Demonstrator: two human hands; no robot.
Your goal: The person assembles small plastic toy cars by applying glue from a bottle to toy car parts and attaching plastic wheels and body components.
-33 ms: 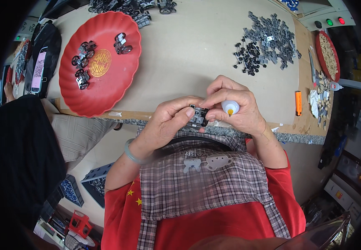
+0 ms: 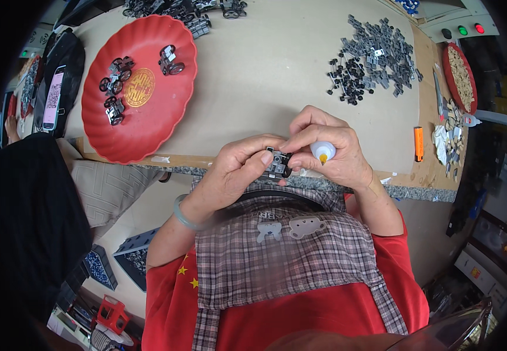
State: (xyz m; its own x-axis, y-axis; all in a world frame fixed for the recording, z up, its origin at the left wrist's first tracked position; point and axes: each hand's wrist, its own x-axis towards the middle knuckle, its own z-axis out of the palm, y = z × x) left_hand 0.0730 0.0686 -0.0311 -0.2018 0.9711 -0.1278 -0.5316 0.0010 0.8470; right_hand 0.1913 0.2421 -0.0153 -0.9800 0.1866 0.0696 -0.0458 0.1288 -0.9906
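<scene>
Both hands meet at the desk (image 2: 300, 76) edge: left hand (image 2: 239, 169) pinches the small grey wheeled part (image 2: 277, 164), right hand (image 2: 329, 149) just beside it clasps a white glue bottle (image 2: 322, 152), tip toward the part

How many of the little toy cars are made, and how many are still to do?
About four small wheeled pieces already lie in the red tray. The left hand holds one more small grey piece, while the right hand grips a small white glue bottle. A big pile of loose grey parts still waits on the table.
</scene>
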